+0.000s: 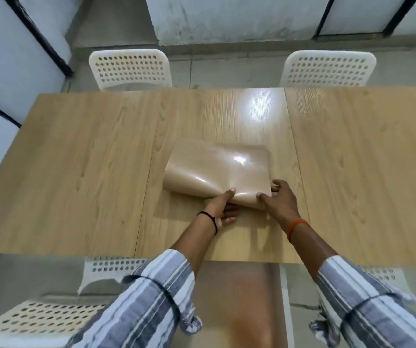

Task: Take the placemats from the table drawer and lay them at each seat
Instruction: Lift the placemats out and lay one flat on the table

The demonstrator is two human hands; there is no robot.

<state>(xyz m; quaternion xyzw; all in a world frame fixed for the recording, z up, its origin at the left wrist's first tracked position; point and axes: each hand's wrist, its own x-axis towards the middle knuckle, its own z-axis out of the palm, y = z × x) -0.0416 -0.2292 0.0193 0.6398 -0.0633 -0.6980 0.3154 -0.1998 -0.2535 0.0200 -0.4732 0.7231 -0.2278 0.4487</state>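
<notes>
A glossy beige stack of placemats lies curled on the middle of the wooden table, its near edge lifted off the surface. My left hand pinches that near edge, thumb on top and fingers underneath. My right hand grips the same edge at its right corner, thumb on top. Below the table's near edge the open drawer shows a brown, blurred inside.
Two white perforated chairs stand at the far side of the table. Another white chair is at the near left, and part of one at the near right. Grey walls with dark frames lie beyond.
</notes>
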